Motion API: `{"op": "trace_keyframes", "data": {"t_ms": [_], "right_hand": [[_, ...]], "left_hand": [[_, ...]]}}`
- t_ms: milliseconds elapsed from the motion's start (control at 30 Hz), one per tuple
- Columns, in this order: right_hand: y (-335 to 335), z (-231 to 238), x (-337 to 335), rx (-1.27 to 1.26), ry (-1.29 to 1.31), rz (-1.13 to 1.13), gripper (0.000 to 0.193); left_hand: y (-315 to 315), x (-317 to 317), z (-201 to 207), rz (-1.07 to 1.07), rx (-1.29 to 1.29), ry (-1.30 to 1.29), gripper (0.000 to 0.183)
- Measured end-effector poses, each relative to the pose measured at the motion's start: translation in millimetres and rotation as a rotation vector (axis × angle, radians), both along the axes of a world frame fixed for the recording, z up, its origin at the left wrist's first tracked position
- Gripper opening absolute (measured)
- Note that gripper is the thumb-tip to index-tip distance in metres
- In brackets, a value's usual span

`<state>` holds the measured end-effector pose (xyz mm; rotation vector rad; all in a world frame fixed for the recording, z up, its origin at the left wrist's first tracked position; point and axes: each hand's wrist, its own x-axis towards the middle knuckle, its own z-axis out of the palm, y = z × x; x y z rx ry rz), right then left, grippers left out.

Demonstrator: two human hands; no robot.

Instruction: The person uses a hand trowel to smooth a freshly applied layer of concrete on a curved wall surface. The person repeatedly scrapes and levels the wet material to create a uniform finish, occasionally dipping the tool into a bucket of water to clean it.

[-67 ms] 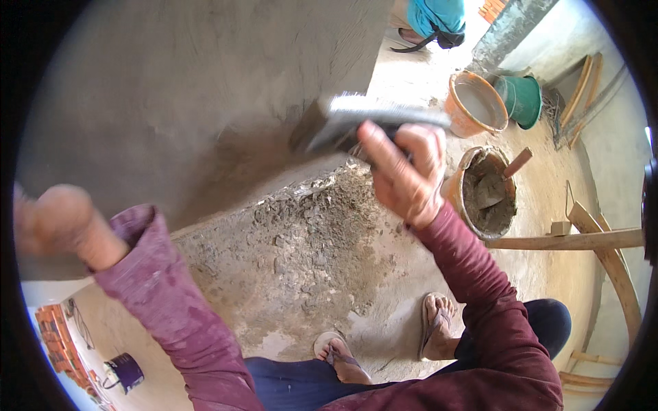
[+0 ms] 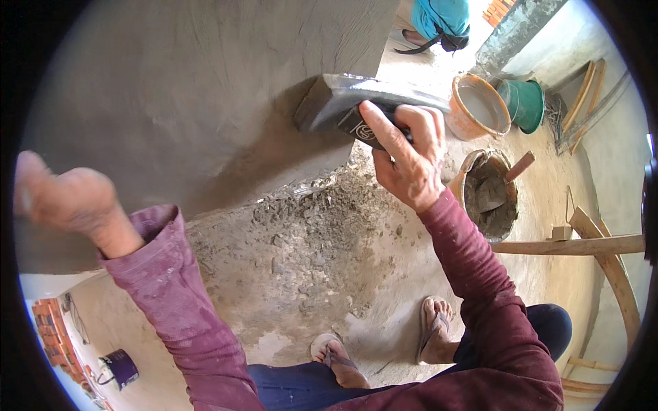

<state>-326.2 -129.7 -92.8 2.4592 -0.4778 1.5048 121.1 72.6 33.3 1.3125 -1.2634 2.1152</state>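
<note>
My right hand (image 2: 411, 154) is closed round the handle of a black plastering float (image 2: 327, 109). The float's left end is at the grey rendered wall (image 2: 171, 75), near its right-hand edge, and casts a shadow below; whether its whole face touches cannot be told. At the far left, my left hand (image 2: 65, 195) is raised in front of the wall's lower part. Blur and the picture's rim hide its fingers, so any hold is unclear. Crumbled mortar (image 2: 315, 226) lies along the foot of the wall.
Right of my right hand stands a bucket of mortar (image 2: 510, 219) with a wooden-handled trowel (image 2: 519, 166) in it. Beyond are an orange tub (image 2: 458, 123) and a green bucket (image 2: 526, 106). A wooden beam (image 2: 576, 244) crosses at right. Another person (image 2: 442, 24) is at the top.
The float has moved a little up and left and shows less blur. My left hand has risen slightly. The whole view has shifted a little.
</note>
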Motion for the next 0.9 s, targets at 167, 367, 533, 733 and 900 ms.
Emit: {"op": "trace_keyframes", "data": {"t_ms": [167,367,533,733,900], "right_hand": [[29,-76,6,0.172,0.569,0.090,0.067],[21,-44,-18,0.108,0.075,0.022,0.061],[-15,-31,-13,0.041,0.118,0.040,0.064],[58,-99,0,0.175,0.529,0.289,0.058],[3,-24,-23,0.031,0.091,0.008,0.056]], "left_hand": [[-81,-113,-18,-0.355,-0.026,0.234,0.062],[-74,-119,-32,-0.276,-0.081,0.463,0.073],[-81,-124,-34,-0.208,-0.097,0.378,0.069],[-73,-120,-25,-0.234,-0.036,0.307,0.068],[-79,-122,-29,-0.291,-0.059,0.316,0.066]]}}
